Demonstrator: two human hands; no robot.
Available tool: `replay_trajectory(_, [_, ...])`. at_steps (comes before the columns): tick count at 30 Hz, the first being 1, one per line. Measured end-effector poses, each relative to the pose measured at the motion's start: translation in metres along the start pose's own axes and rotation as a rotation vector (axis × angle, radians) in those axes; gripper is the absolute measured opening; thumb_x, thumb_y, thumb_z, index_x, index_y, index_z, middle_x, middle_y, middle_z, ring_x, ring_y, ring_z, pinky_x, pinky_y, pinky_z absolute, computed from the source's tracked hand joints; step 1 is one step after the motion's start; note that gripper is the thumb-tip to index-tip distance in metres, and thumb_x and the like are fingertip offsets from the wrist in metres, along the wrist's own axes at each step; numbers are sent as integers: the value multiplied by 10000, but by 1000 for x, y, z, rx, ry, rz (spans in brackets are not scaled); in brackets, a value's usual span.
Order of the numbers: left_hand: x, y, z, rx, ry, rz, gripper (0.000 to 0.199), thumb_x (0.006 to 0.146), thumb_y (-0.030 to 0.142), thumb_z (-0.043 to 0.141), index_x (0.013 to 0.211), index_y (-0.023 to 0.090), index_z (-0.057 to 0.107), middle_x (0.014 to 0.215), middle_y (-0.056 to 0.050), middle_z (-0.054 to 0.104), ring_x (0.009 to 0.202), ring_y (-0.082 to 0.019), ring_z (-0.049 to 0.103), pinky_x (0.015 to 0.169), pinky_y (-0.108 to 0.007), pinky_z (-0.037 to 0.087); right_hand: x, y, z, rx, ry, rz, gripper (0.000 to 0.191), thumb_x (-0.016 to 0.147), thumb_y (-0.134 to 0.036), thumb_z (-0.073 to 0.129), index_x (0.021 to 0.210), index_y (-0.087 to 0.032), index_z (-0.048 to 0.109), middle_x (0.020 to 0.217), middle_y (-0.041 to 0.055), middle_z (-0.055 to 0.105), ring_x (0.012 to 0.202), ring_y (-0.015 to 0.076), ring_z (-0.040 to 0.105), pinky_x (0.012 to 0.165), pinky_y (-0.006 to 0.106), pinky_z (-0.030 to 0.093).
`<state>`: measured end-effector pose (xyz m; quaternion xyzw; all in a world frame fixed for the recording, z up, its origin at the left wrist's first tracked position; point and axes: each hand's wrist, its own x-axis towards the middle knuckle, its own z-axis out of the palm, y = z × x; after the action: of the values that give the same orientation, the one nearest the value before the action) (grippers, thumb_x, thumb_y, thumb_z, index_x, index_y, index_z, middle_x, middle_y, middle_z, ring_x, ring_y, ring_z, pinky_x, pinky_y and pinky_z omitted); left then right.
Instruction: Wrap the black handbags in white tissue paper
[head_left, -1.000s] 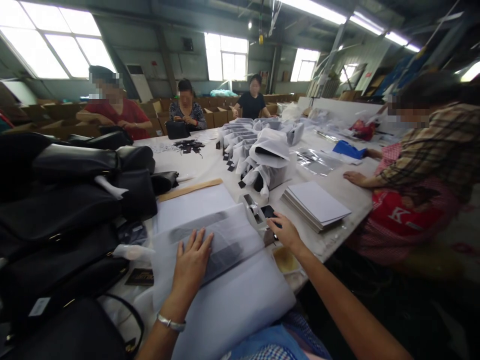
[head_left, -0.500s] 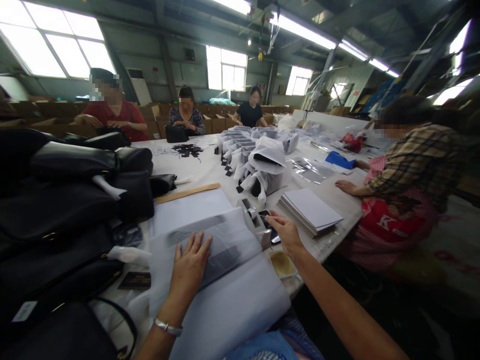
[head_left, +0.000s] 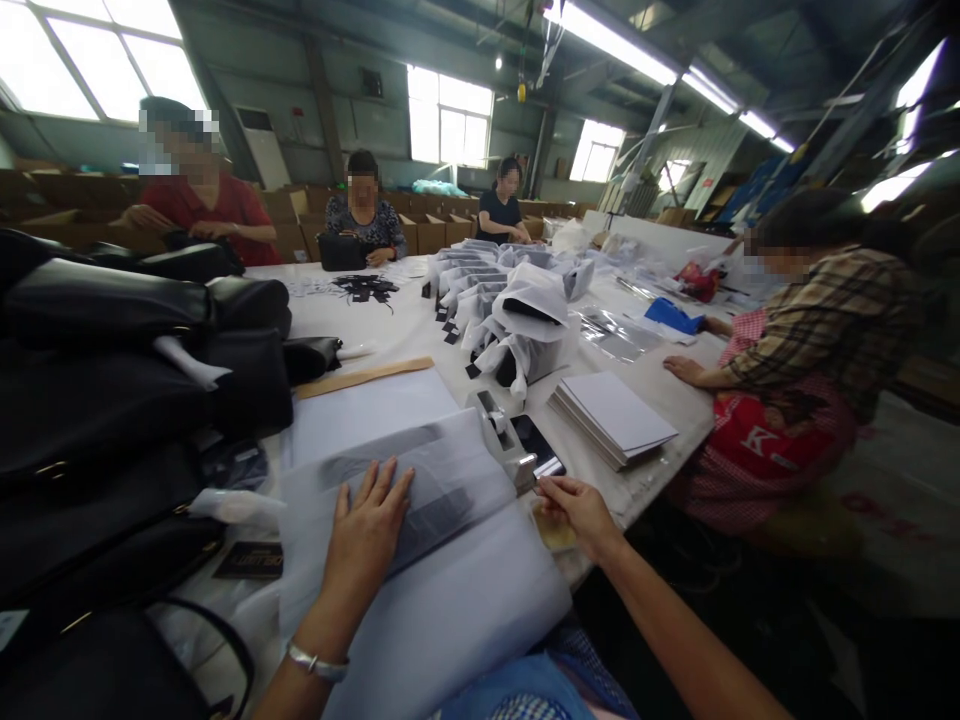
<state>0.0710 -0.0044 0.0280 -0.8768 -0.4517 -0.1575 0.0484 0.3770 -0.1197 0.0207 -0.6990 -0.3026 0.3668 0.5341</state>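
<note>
My left hand [head_left: 369,515] lies with fingers spread on translucent white paper [head_left: 480,450], pressing it over a dark flat item [head_left: 442,515] that shows through. A wide sheet of white paper [head_left: 465,620] extends towards my body. My right hand [head_left: 581,512] is pinched beside the front end of a grey tape dispenser [head_left: 501,430]; what its fingertips hold, if anything, is too small to make out. Under that hand sits a small dish with something yellow [head_left: 553,528]. A dark phone [head_left: 536,445] lies just beyond the dispenser.
Black bags [head_left: 112,400] are heaped at left, near a black card [head_left: 251,560]. Paper-wrapped bags [head_left: 517,320] stand in rows mid-table. A stack of white boards [head_left: 615,415] lies at right. Three people sit or stand across the table; another leans in at right.
My right hand has come down and nearer to me, from over the phone to the dispenser's front end. My left hand stays on the paper. The view has shifted slightly.
</note>
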Motion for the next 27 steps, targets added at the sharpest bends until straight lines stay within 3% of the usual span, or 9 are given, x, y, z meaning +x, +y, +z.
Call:
replay_trajectory(6, [0,-1,2,-1,4,7,424,990,231,372,1378,261,541,1504,-83,459,1386,-323,420,1061,-607,371,24,-11,-17,-256,15,-156,302,708,-473,717,787,-187,775,593,12,667,558,154,577,590,276,460])
replay_trajectory(13, [0,-3,3,-14,3,5,432,988,230,370,1386,266,535,1503,-81,458,1391,-328,411,1058,-611,372,35,-17,-18,-439,-56,-212,257,769,-428,638,758,-201,757,598,3,676,548,161,605,571,265,454])
replay_trajectory(17, [0,-5,4,-46,4,2,430,985,238,382,1387,264,534,1501,-85,461,1389,-332,414,1066,-620,359,31,-9,-23,-506,-15,-209,261,797,-424,617,744,-196,735,588,18,676,552,186,628,575,287,470])
replay_trajectory(19, [0,-5,4,-49,-3,2,431,986,235,379,1389,266,531,1508,-80,452,1394,-330,407,1073,-618,351,24,-7,-31,-591,36,-304,242,826,-400,607,789,-204,744,703,45,722,652,210,667,657,313,499])
replay_trajectory(22, [0,-5,4,-36,-11,8,435,991,231,371,1399,268,518,1516,-73,441,1401,-326,396,1080,-614,341,13,-12,-45,-772,28,-588,251,910,-339,536,925,-221,757,931,80,752,873,233,693,824,348,514])
replay_trajectory(24, [0,-5,4,-29,-11,11,437,993,232,370,1404,261,513,1517,-76,440,1400,-327,396,1079,-614,344,7,-23,-50,-853,-64,-742,279,949,-292,486,1016,-234,751,1016,86,747,949,228,685,874,349,514])
replay_trajectory(27, [0,-5,3,-28,-16,3,434,993,231,370,1398,259,521,1515,-81,440,1398,-326,401,1079,-612,350,5,-50,-44,-904,-233,-825,280,963,-279,487,1074,-274,744,1074,69,744,985,215,676,917,347,506])
